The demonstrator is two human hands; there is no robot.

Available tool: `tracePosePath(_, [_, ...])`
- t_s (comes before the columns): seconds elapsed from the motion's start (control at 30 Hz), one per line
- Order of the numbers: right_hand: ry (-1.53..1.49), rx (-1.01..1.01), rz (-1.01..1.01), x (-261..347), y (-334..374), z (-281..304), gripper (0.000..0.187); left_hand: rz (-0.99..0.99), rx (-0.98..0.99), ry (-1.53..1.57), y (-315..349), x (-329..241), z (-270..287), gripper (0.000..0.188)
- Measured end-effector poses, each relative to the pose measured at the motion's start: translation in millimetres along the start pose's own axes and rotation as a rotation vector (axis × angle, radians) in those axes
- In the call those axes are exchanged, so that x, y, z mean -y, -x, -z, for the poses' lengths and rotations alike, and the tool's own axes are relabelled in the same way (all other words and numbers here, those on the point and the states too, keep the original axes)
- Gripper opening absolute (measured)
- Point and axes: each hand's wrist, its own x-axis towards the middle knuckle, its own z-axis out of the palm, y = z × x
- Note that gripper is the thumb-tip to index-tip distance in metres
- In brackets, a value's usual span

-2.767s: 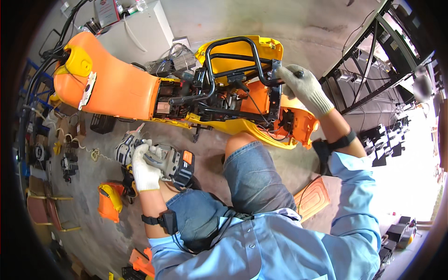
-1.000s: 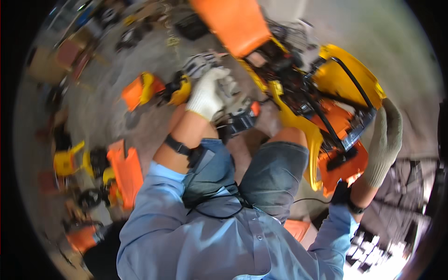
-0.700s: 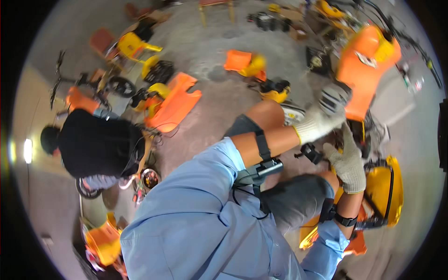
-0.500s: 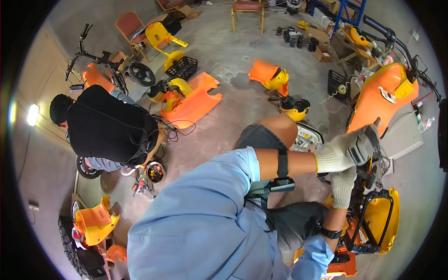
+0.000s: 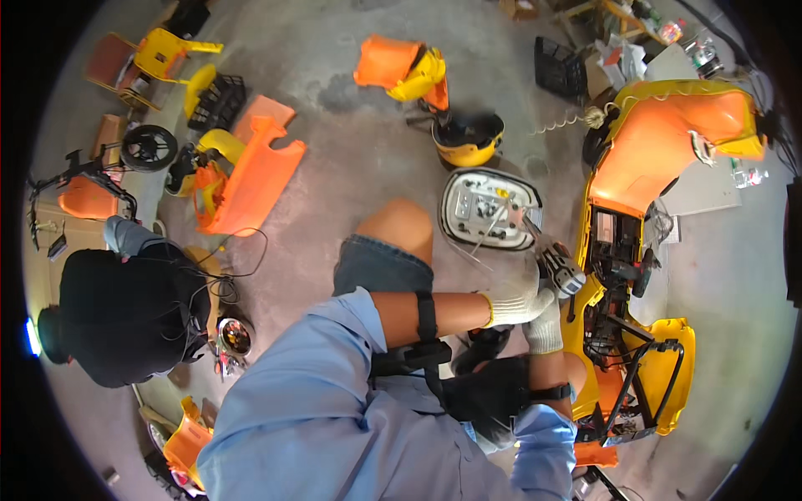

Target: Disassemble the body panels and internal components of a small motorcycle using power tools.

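Gloved hands (image 5: pixel 513 301) together at grey drill (image 5: pixel 563 274) (black-rimmed white tray (image 5: pixel 455 209) near).

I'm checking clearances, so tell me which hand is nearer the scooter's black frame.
Right. The right hand sits left of the black frame, apart from it; the left hand is farther left.

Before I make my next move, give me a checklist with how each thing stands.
1. Gloves: ok; left hand and right hand both wear pale ones.
2. Grip on the grey power tool: cannot tell; the hands meet at it, but fingers are partly hidden.
3. Tool tip touching the white oval tray: cannot tell.
4. Room around the tray: not ok; a yellow-and-black shell sits right at its edge.
5. Person in black apart from the tool: ok, at far left.
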Motion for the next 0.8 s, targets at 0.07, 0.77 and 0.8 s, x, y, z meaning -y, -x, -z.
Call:
tracePosePath(0.07, [1.35, 0.298, -0.101, 23.9, 2.2, 4.4, 0.043, 0.277, 0.268, 0.005, -12.2, -14.5, 22.4, 0.076])
tracePosePath(0.77, [0.24, -0.05, -0.629, 160.1, 50.0, -85.9, 0.023, 0.417, 0.168, -0.021, -7.9, -179.2, 147.9, 0.038])
tracePosePath(0.8, [0.301, -0.018, -0.637, 172.3, 50.3, -96.6, 0.022, 0.38, 0.287, 0.0, -6.9, -186.3, 161.0, 0.038])
